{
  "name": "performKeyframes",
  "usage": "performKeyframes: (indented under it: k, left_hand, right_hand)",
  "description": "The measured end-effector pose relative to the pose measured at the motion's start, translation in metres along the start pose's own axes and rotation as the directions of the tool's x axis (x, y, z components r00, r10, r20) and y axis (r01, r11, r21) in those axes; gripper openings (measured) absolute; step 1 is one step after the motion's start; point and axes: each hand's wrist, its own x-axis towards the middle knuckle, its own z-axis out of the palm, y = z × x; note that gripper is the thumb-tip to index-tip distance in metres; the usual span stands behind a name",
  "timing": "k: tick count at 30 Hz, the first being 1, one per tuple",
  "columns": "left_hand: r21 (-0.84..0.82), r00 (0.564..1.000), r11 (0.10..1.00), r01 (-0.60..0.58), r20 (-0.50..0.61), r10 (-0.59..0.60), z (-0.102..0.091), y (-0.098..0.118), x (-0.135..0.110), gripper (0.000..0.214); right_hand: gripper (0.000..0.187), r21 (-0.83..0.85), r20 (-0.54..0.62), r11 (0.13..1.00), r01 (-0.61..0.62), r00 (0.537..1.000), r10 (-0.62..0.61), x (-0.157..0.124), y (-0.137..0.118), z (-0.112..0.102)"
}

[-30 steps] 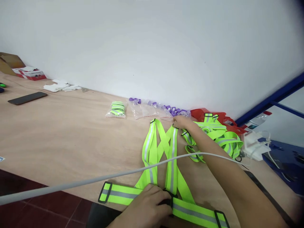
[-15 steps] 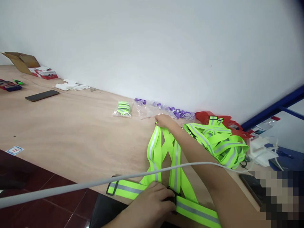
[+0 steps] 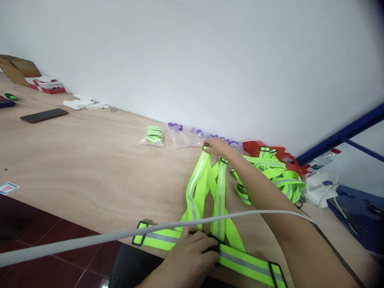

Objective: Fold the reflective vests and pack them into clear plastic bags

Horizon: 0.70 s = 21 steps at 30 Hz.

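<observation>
A reflective harness [image 3: 195, 192] of neon yellow-green straps with grey stripes lies spread on the wooden table. My right hand [image 3: 218, 147] pinches the upper end of its left shoulder strap, at a black slider. Beside that hand, the other shoulder strap [image 3: 220, 196] ends in a second black slider [image 3: 224, 161] and lies free. Lower down, my left hand [image 3: 195, 252] has its fingers curled over the middle of the waist belt [image 3: 244, 262], on a black buckle [image 3: 214, 245] that it partly hides. Black slides sit toward both ends of the belt.
A pile of similar straps [image 3: 270, 172] lies at the right beside a red bag [image 3: 255, 147]. Behind are a packed strap pouch [image 3: 154, 135] and clear bags with purple pieces [image 3: 175, 126]. A white cable [image 3: 144, 231] crosses in front. A dark phone-like slab [image 3: 44, 115] lies left.
My right hand has moved slightly right and up with the strap end, and the sliders on both shoulder straps now show. My left hand stays on the belt. The view has shifted slightly.
</observation>
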Motion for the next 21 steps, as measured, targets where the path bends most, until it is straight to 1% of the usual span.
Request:
performKeyframes:
  k: [3, 6, 9, 12, 17, 19, 21]
  left_hand:
    - [0.011, 0.998, 0.999, 0.031, -0.054, -0.030, 0.006, 0.002, -0.004, 0.005]
    - [-0.007, 0.996, 0.998, 0.069, -0.060, -0.069, 0.012, 0.005, -0.006, 0.002]
    - [-0.035, 0.991, 0.994, 0.102, -0.082, -0.105, 0.017, 0.007, -0.007, 0.003]
    - [-0.042, 0.989, 0.994, 0.097, -0.105, -0.101, 0.018, 0.007, -0.007, 0.002]
    - [0.032, 0.995, 0.996, 0.086, -0.047, -0.085, 0.013, 0.009, -0.007, 0.013]
    - [0.063, 0.995, 0.995, 0.079, -0.065, -0.075, 0.016, 0.008, -0.007, 0.013]
    - [0.072, 0.991, 0.994, 0.080, -0.108, -0.072, 0.022, 0.008, -0.009, 0.011]
  right_hand:
    - [0.028, 0.059, -0.037, 0.998, 0.008, 0.999, -0.006, -0.005, 0.009, -0.002]
    - [0.030, 0.100, -0.086, 0.995, 0.008, 0.996, 0.000, -0.007, 0.015, 0.000]
    - [0.033, 0.123, -0.140, 0.992, 0.009, 0.990, 0.008, -0.007, 0.017, 0.004]
    - [0.034, 0.129, -0.176, 0.992, 0.012, 0.984, 0.011, -0.005, 0.016, 0.009]
    - [0.033, 0.130, -0.197, 0.991, 0.017, 0.980, 0.009, 0.000, 0.013, 0.019]
    - [0.033, 0.135, -0.195, 0.991, 0.013, 0.981, 0.013, 0.003, 0.014, 0.024]
    - [0.032, 0.140, -0.191, 0.990, 0.007, 0.981, 0.020, 0.005, 0.016, 0.028]
